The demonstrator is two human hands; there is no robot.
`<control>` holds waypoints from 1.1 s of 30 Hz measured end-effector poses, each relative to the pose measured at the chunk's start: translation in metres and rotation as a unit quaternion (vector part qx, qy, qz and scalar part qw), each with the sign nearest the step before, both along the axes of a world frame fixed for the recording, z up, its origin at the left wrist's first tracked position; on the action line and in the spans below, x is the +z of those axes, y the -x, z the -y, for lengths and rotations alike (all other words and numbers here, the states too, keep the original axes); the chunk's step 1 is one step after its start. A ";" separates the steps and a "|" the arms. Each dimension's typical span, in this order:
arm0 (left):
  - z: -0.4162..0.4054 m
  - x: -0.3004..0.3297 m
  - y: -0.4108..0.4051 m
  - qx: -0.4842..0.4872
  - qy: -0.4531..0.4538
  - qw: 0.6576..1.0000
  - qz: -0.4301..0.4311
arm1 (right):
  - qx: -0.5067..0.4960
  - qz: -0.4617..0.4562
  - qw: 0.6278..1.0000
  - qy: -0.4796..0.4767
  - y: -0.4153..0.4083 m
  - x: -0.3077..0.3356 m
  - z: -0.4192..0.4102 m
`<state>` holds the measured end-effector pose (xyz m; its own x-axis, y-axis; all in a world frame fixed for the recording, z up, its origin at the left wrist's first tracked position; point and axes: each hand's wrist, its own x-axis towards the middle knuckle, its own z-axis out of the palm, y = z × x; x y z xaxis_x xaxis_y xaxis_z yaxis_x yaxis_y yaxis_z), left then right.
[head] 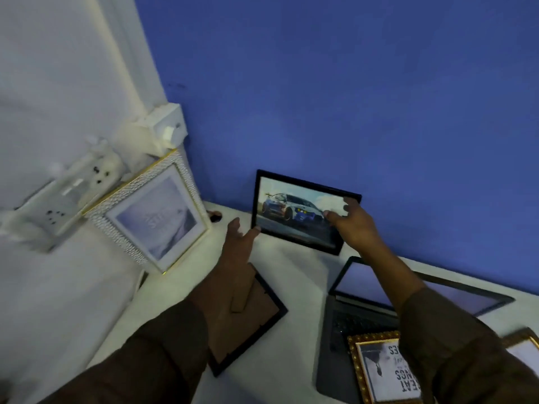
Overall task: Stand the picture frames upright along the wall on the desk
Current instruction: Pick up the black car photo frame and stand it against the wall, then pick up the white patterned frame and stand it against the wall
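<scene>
A black frame with a car photo [294,209] stands upright against the blue wall at the back of the white desk [297,275]. My right hand [354,224] rests on its right side, fingers spread over the glass and top edge. My left hand [237,243] is open, its fingertips touching the frame's lower left corner. A white textured frame with gold trim [151,217] leans upright at the left. A black frame [250,319] lies face down under my left forearm. A gold frame [379,368] lies flat on the laptop.
An open grey laptop [347,322] sits at the right, its screen leaning back toward the wall. White wall sockets [55,208] and a plug [166,123] crowd the left corner. Another gold frame's corner [523,345] shows at the far right edge.
</scene>
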<state>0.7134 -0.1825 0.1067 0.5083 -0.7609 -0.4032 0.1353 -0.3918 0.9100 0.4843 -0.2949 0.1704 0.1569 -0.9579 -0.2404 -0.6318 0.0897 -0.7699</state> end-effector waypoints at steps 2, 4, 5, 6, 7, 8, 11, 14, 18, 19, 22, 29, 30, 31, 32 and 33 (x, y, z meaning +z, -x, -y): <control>-0.021 -0.001 -0.003 0.031 -0.002 0.999 0.005 | 0.035 0.003 0.999 0.013 -0.014 0.004 -0.009; -0.046 0.000 -0.009 0.070 0.002 0.997 0.020 | 0.079 0.007 0.997 0.022 -0.031 0.006 -0.020; -0.057 0.000 -0.013 0.085 0.003 0.996 0.032 | 0.100 0.008 0.995 0.025 -0.040 0.006 -0.024; -0.070 0.000 -0.018 0.099 -0.001 0.994 0.037 | 0.121 0.006 0.992 0.026 -0.050 0.006 -0.028; -0.083 0.000 -0.023 0.114 -0.010 0.993 0.040 | 0.142 0.007 0.989 0.028 -0.061 0.006 -0.033; -0.098 -0.001 -0.030 0.132 -0.015 0.990 0.043 | 0.159 0.011 0.987 0.028 -0.072 0.005 -0.037; -0.134 0.000 -0.054 0.182 -0.023 0.982 0.050 | 0.209 0.020 0.977 0.027 -0.109 0.007 -0.046; -0.155 -0.003 -0.088 0.213 -0.029 0.975 0.062 | 0.246 0.040 0.968 0.016 -0.144 0.003 -0.050; -0.159 -0.009 -0.136 0.229 -0.037 0.972 0.044 | 0.253 0.047 0.966 -0.010 -0.199 -0.008 -0.033; -0.159 -0.012 -0.147 0.228 -0.042 0.972 0.039 | 0.250 0.046 0.967 -0.015 -0.213 -0.011 -0.028; -0.155 -0.034 -0.186 0.208 -0.059 0.975 0.043 | 0.259 0.033 0.965 -0.014 -0.255 -0.030 -0.012; -0.139 -0.050 -0.229 0.098 -0.133 0.978 0.129 | 0.275 -0.003 0.960 -0.050 -0.323 -0.077 0.025; -0.137 -0.052 -0.233 0.091 -0.142 0.976 0.136 | 0.279 0.001 0.959 -0.054 -0.330 -0.082 0.029; -0.135 -0.054 -0.236 0.081 -0.154 0.974 0.144 | 0.285 0.006 0.957 -0.058 -0.336 -0.085 0.032; -0.133 -0.055 -0.239 0.069 -0.164 0.971 0.157 | 0.297 0.012 0.953 -0.062 -0.342 -0.087 0.033; -0.131 -0.057 -0.243 0.054 -0.174 0.969 0.169 | 0.311 0.018 0.948 -0.066 -0.348 -0.089 0.034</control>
<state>0.9559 -0.0516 0.0494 0.7254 -0.5432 -0.4228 -0.0896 -0.6836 0.7243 0.8323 -0.3293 0.0815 0.6918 -0.6392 -0.3360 -0.5682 -0.1946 -0.7996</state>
